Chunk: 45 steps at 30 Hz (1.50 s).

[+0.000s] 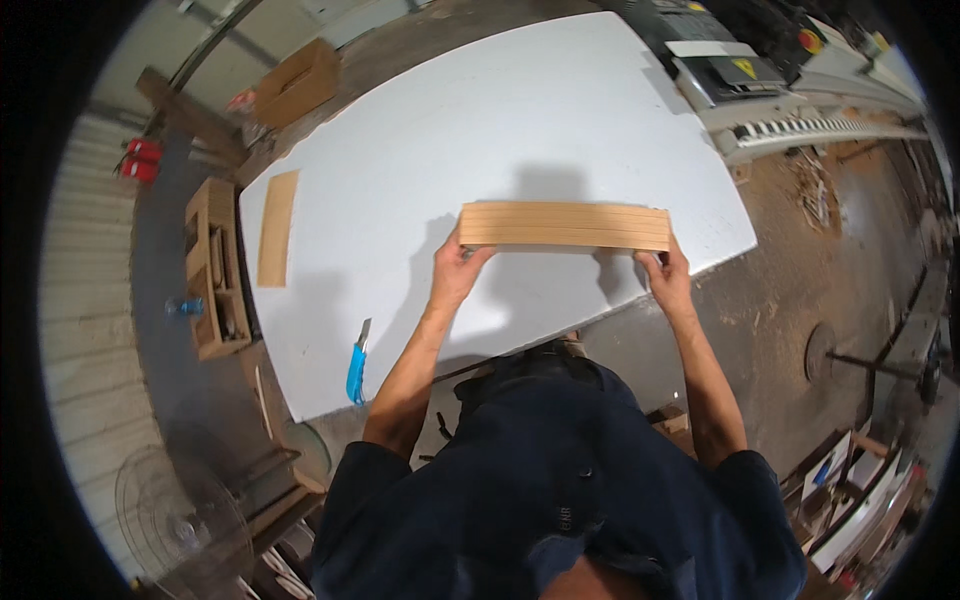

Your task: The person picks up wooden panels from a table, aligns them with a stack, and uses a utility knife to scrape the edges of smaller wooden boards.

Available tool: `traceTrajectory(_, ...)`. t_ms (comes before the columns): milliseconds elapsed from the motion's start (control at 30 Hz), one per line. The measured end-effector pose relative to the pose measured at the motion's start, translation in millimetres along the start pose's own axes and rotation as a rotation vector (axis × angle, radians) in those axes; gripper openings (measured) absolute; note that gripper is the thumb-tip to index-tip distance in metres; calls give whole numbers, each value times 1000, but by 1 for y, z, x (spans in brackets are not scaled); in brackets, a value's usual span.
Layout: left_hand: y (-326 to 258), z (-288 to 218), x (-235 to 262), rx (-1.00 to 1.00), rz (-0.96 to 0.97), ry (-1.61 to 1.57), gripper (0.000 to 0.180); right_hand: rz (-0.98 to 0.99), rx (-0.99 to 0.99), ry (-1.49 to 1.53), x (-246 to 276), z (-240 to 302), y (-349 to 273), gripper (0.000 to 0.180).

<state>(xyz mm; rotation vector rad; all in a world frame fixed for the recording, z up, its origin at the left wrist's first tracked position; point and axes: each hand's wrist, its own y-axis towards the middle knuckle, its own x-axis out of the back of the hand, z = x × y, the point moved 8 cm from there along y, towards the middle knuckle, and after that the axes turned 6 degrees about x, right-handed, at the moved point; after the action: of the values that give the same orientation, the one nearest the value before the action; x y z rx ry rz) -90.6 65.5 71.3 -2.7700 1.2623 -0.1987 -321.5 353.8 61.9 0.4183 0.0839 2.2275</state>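
Observation:
A stack of several thin wooden strips (565,225) spans the space between my hands, above the white table near its front edge. At its left end my left hand (460,268) is closed on it, thumb on the near side. My right hand (668,275) grips the other end the same way. The far fingers of both hands are partly hidden behind the wood. To the left, a blue utility knife (357,370) lies on the table with its blade out. One flat wooden strip (278,230) rests by the table's left edge.
The white table (430,130) has a machine (730,75) at its far right corner. A wooden shelf unit (215,265) stands left of it, and a cardboard box (298,82) lies beyond. At lower left is a fan (185,525). Sawdust covers the floor (800,270) on the right.

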Motion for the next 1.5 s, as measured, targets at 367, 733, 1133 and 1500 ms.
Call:
traceTrajectory(367,31,-10,8,46,96,86,51,106,-106,82,17,19,35,68)
traceTrajectory(733,107,-54,-61,780,438,156,61,15,-963,393,84,22,33,50)
traceTrajectory(1133,71,-34,-224,548,907,175,46,-520,-944,175,162,53,-193,63)
traceTrajectory(1500,-155,-19,-331,600,1706,24,36,-1271,-737,14,37,243,-473,50)
